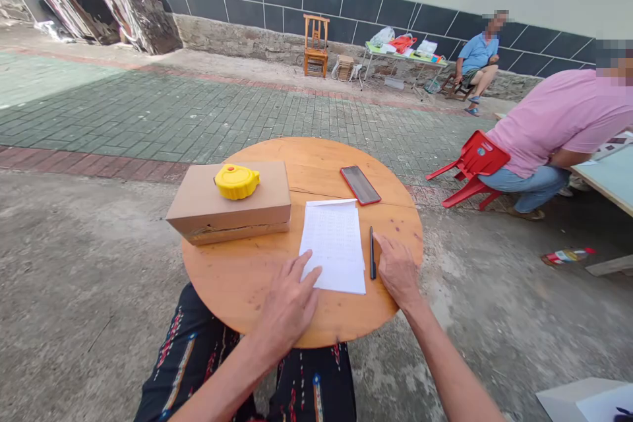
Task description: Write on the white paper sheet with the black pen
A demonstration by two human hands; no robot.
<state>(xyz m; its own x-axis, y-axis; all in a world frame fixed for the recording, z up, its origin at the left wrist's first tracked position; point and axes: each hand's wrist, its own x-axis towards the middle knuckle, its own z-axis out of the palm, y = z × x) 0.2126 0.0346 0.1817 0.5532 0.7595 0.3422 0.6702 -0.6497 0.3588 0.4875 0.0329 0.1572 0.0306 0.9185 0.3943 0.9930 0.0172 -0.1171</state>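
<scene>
A small stack of white printed paper (332,244) lies on the round wooden table (326,151). My left hand (291,300) rests over its lower left edge, fingers apart, holding nothing. Just right of the sheets lies a black pen (372,254). Beside the pen, my right hand (397,268) is palm down on the wood with its index fingertip close to it; I cannot tell whether they touch. Behind the paper is a smartphone (361,185) with a red edge. On the left, a yellow tape measure (236,181) sits on top of a closed cardboard box (237,214).
A person in pink (554,112) sits on a red plastic chair (482,155) at the right, by another table (606,171). A bottle (568,256) lies on the concrete. Against the far wall are a wooden chair (315,46), a laden folding table (415,59) and a seated person (479,56).
</scene>
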